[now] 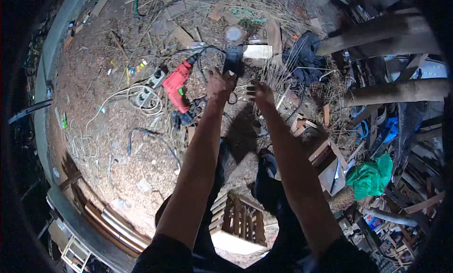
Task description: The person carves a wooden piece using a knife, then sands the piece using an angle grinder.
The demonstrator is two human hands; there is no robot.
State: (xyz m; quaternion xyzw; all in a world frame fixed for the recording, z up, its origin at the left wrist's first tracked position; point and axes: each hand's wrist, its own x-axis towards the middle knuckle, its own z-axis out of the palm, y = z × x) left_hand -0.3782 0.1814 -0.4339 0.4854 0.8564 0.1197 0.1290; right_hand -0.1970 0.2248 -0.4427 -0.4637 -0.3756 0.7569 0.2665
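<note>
My left hand (220, 85) reaches over the ground with its fingers curled in, beside a dark block-like object (232, 60). A small pale bit shows at its fingertips; I cannot make out what it is. To the right, my right hand (261, 94) hovers with its fingers apart and holds nothing. Just beyond the hands, a pale rectangular piece of wood (258, 51) lies against the dark object. A red power drill (176, 87) rests on the ground left of my left hand.
Left of the drill lies a power strip (150, 89) with a coiled white cord. A slatted wooden piece (241, 221) sits between my legs. At right are a wooden box (332, 171), a green plastic bag (370, 176) and stacked timber (396, 92). Wood scraps and shavings litter the ground.
</note>
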